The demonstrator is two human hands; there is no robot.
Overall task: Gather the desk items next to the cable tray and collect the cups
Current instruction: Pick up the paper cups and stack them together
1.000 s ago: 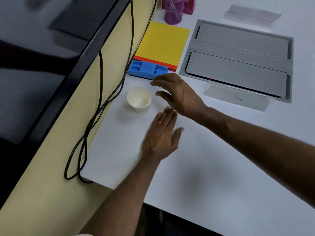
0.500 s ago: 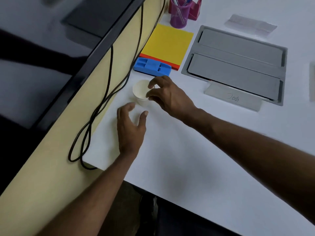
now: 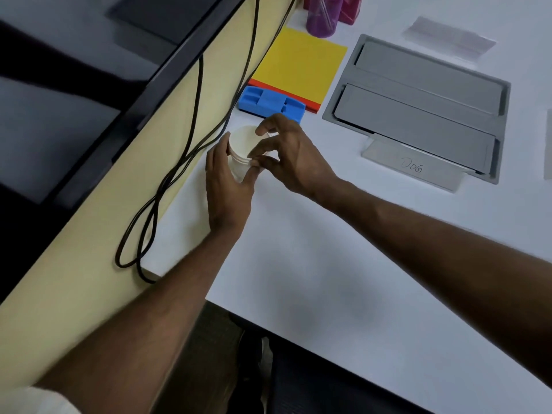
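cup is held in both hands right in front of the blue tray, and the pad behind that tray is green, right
Not quite. The pad is yellow with an orange edge, not green, as the head view shows. The rest holds: the left hand and right hand both hold the cup, just in front of the blue tray.

From my remote feed: a white, matte desk top (image 3: 313, 264) fills most of the view, evenly lit, with soft shadows. Along the desk's left edge I see a pale yellow partition panel (image 3: 89, 249) running diagonally up the picture, capped by a black frame rail (image 3: 167, 76). Two black cables (image 3: 191, 138) hang against the partition and loop down near the desk's near-left corner. Left of the rail lies a dim grey surface (image 3: 53, 121) with dark bands. Below the desk's near edge, dark flooring (image 3: 227, 369), detail unclear.
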